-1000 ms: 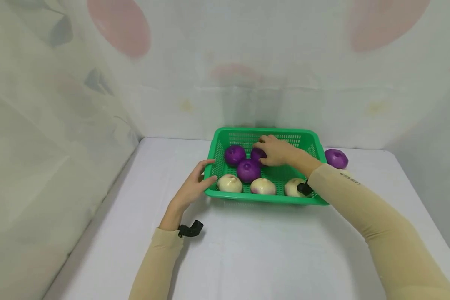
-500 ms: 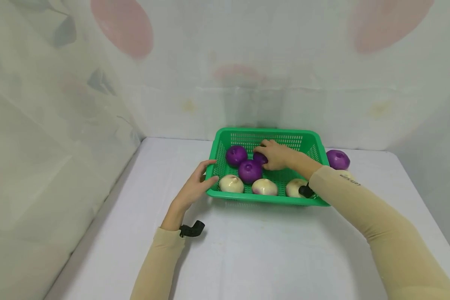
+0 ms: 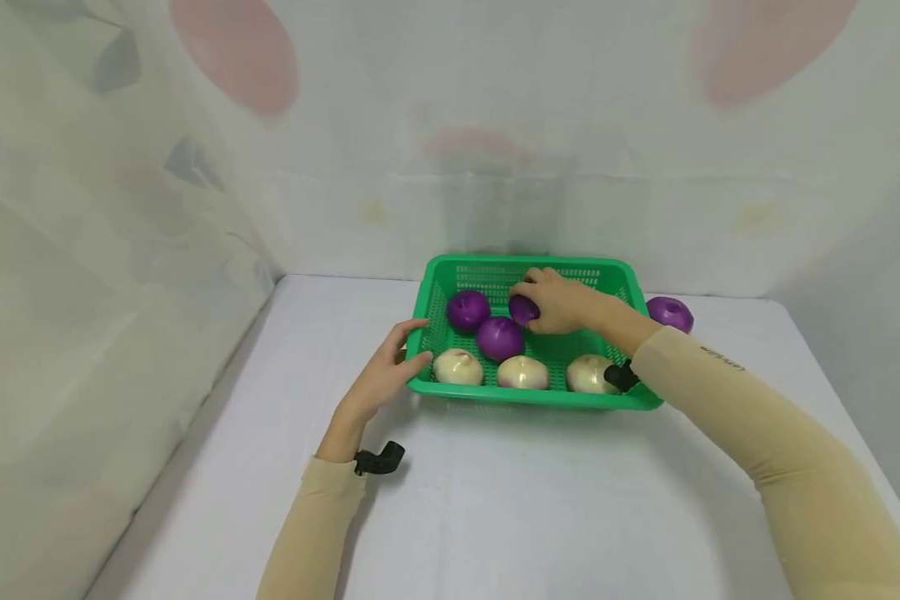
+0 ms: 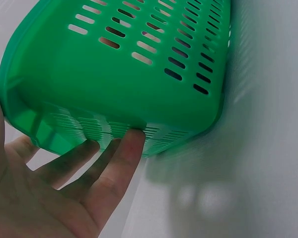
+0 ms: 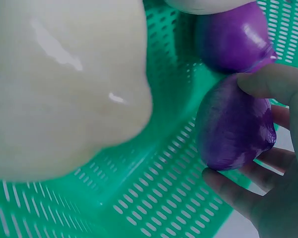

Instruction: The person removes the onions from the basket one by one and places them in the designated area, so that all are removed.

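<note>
Our right hand (image 3: pixel 562 302) fingers grip a purple onion (image 3: pixel 523 309) in the basket (image 3: pixel 495 393); left hand (image 3: pixel 386 375) fingers, straight, touch its wall. Purple and white onions lie beside our fingers. White bench (image 3: pixel 495 500), curtained walls.

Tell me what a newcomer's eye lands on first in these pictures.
The bright green basket at the back of the white table stands out first, with purple onions at its back and three white onions along its near side. The right hand grips one purple onion inside it, while the left hand rests against the basket's left end. Another purple onion lies on the table right of the basket.
</note>
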Motion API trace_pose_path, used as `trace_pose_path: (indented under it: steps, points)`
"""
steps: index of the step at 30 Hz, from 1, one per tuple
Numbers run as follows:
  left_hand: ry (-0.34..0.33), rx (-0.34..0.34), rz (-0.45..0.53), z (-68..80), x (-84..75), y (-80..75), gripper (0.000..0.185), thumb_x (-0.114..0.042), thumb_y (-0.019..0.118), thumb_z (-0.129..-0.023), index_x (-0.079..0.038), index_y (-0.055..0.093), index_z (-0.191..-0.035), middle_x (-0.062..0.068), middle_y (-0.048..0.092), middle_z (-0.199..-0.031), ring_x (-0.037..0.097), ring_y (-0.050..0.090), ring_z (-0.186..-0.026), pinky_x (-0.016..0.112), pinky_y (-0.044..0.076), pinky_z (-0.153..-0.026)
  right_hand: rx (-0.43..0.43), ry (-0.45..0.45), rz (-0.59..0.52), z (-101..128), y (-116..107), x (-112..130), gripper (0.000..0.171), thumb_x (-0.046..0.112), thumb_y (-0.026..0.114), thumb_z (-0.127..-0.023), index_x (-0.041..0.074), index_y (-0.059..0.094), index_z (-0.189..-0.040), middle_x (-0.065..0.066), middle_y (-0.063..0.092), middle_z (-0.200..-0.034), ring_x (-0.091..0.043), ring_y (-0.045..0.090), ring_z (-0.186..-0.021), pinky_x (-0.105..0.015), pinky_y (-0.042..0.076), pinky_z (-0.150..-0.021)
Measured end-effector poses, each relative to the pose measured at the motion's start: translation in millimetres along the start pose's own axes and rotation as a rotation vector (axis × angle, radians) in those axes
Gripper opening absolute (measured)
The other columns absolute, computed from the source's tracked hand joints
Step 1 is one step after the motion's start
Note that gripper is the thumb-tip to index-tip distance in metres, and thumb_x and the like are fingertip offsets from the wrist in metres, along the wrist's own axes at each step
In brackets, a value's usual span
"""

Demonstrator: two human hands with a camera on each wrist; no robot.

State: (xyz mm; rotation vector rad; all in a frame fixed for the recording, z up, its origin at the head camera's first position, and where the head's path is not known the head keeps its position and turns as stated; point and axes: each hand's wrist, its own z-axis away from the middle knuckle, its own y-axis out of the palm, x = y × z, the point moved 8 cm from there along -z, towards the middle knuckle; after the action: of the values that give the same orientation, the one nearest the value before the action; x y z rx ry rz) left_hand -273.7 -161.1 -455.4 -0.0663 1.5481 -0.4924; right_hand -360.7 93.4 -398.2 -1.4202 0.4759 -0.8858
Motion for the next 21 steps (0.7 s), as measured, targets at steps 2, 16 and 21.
trace_pose_path:
  steps: [2,16,21]
  points:
    - [0.001,0.001,0.006,-0.3,0.6,-0.2,0.057,-0.033,0.064,-0.101,-0.035,0.039,-0.152,0.002,0.035,-0.159,0.038,0.042,-0.14,0.063,0.039,-0.105,-0.009,-0.001,0.001,3,-5,1,0.057,0.025,0.072,-0.09,0.014,0.055,-0.144,-0.015,0.048,-0.138,-0.033,0.047,-0.122,-0.05,0.053,-0.089]
    - [0.011,0.01,0.008,-0.3,-2.5,-2.1,0.06,-0.038,0.064,-0.1,-0.031,0.038,-0.154,0.005,0.035,-0.159,0.037,0.043,-0.139,0.064,0.039,-0.104,-0.068,0.001,0.03,30,-34,13,0.055,0.026,0.072,-0.088,0.02,0.057,-0.141,-0.011,0.049,-0.137,-0.031,0.047,-0.119,-0.05,0.054,-0.079]
    - [0.005,0.011,0.022,-1.6,-1.0,-1.1,0.06,-0.033,0.064,-0.101,-0.029,0.037,-0.154,0.009,0.034,-0.16,0.039,0.042,-0.14,0.064,0.039,-0.104,-0.117,-0.048,0.049,45,-44,20,0.053,0.024,0.074,-0.086,0.018,0.059,-0.137,-0.012,0.051,-0.131,-0.031,0.049,-0.117,-0.048,0.055,-0.078]
